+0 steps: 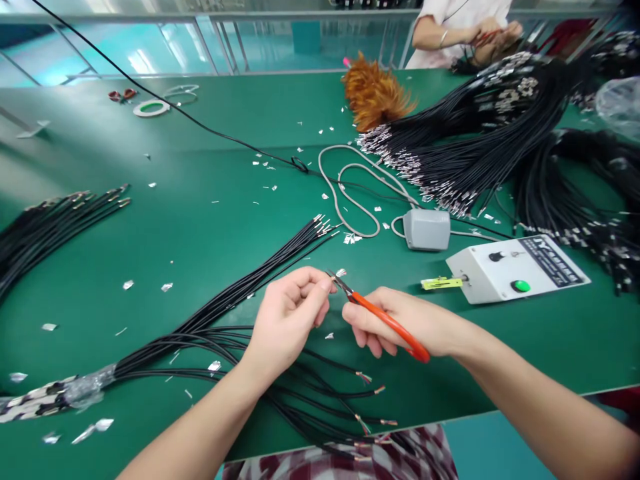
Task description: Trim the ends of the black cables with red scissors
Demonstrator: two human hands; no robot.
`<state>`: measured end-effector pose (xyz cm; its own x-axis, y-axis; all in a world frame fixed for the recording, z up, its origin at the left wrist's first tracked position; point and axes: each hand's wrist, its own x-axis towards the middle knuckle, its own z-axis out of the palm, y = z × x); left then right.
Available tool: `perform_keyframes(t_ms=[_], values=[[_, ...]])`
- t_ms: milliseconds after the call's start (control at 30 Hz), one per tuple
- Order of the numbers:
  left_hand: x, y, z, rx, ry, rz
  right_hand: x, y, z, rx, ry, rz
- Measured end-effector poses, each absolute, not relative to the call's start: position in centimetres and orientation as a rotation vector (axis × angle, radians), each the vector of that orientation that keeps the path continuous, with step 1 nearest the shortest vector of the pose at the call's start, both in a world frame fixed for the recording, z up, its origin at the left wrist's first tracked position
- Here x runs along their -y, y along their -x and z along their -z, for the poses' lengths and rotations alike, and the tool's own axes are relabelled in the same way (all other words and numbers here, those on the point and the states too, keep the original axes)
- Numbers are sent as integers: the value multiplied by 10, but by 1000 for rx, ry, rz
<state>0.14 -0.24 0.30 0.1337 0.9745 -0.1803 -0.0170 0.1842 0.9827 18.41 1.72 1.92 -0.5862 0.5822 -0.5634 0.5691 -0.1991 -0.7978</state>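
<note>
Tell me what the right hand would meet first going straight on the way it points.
Probably the left hand, close to the blades of the red-handled cutters the right hand holds; depth is unclear.

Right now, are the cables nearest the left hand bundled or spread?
Both: the black cables are gathered at the plastic wrap, while their stripped ends splay into separate groups.
</note>
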Motion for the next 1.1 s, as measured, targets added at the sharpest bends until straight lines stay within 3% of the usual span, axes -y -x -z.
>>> perform_keyframes(t_ms=[533, 867, 1100], values=[[5, -6, -4, -1215, -1143, -1008, -17, -183, -15, 1951, 1357, -2041], [10, -7, 4, -1307, -1309, -1013, -9, -182, -11, 2026, 1614, -1721], [16, -7, 10, -1401, -1580, -1001, -8, -181, -13, 2032, 1597, -1715]])
